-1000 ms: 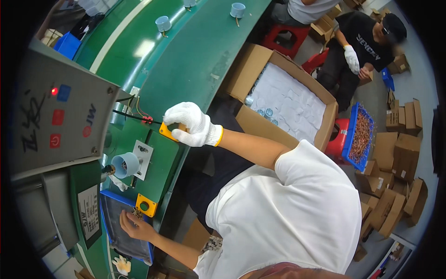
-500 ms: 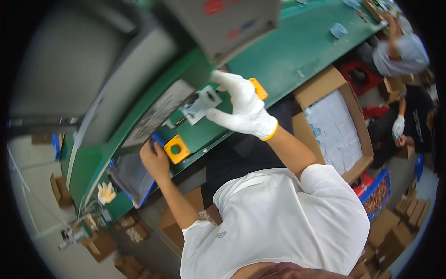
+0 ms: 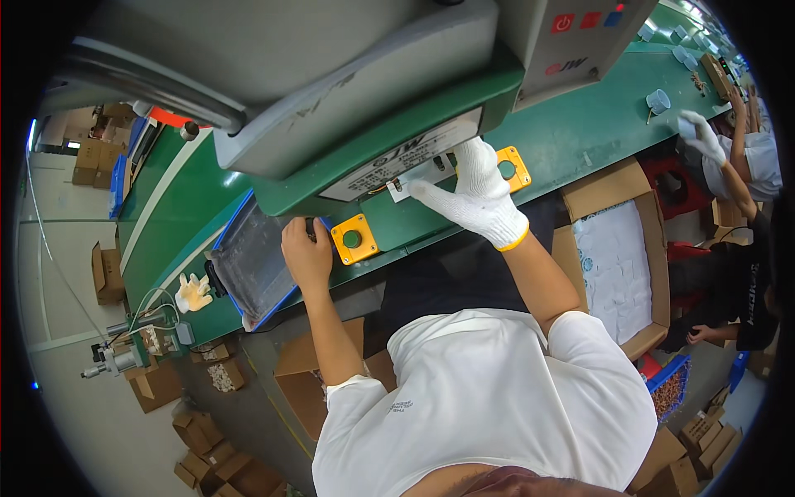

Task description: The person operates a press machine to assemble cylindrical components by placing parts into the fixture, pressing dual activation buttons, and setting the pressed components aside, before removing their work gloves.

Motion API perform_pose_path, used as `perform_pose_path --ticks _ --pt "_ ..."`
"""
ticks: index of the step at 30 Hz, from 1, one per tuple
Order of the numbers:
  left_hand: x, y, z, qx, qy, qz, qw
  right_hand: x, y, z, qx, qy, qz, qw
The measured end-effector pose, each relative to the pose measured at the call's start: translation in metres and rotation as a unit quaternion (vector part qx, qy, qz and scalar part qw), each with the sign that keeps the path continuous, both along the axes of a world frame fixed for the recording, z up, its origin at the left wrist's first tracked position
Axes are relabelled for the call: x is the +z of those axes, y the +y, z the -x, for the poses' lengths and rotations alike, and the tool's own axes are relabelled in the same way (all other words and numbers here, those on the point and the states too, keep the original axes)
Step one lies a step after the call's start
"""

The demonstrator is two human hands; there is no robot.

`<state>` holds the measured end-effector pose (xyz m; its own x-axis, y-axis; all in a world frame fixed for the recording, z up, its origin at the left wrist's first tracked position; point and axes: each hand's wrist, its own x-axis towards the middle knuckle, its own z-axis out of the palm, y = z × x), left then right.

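My right hand (image 3: 476, 199), in a white glove with a yellow cuff, reaches under the green head (image 3: 364, 157) of a press-like machine. Its thumb and fingers are spread apart over a silvery metal plate (image 3: 424, 176), the thumb touching the plate's left part. The machine head hides the fingertips. My bare left hand (image 3: 306, 255) has its fingers curled, beside a yellow box with a green button (image 3: 354, 239). Something dark shows at those fingertips, too small to name. Right of the glove lies a second yellow button box (image 3: 515, 169).
A grey blue-edged tray (image 3: 261, 257) lies left of my hand, with a loose glove (image 3: 193, 292) beyond it. At right stands an open carton (image 3: 658, 273) of white pieces. Farther along the green bench (image 3: 580, 124) is a light-blue cup (image 3: 657, 101). Co-workers sit at far right.
My view has shifted, so the machine shows lower and more fully. The gloved hand is now farther under the machine head. At right, a co-worker's gloved hand has risen.
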<state>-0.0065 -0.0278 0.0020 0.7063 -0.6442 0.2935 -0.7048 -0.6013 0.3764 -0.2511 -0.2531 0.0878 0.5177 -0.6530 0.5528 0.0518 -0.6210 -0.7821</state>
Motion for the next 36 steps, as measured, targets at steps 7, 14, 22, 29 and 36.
perform_pose_path --ticks 7,14,22,29,36 --pt "-0.002 0.001 0.002 -0.005 -0.023 0.014 1.0 0.015 0.003 -0.008 0.027 0.052 -0.081 0.995" --pt "-0.004 -0.003 0.001 0.003 -0.005 0.024 1.0 0.0 -0.007 -0.028 0.049 0.001 -0.073 0.996" --pt "0.001 -0.004 0.007 0.007 -0.014 0.063 0.998 0.003 -0.039 0.025 -0.049 -0.14 0.158 0.976" --pt "0.004 -0.005 0.008 0.02 0.016 0.049 0.998 -0.037 -0.216 0.032 -0.291 -0.018 0.063 0.955" --pt "-0.019 0.016 -0.009 0.01 0.03 0.062 0.998 -0.061 -0.277 0.014 -0.206 0.187 0.061 0.958"
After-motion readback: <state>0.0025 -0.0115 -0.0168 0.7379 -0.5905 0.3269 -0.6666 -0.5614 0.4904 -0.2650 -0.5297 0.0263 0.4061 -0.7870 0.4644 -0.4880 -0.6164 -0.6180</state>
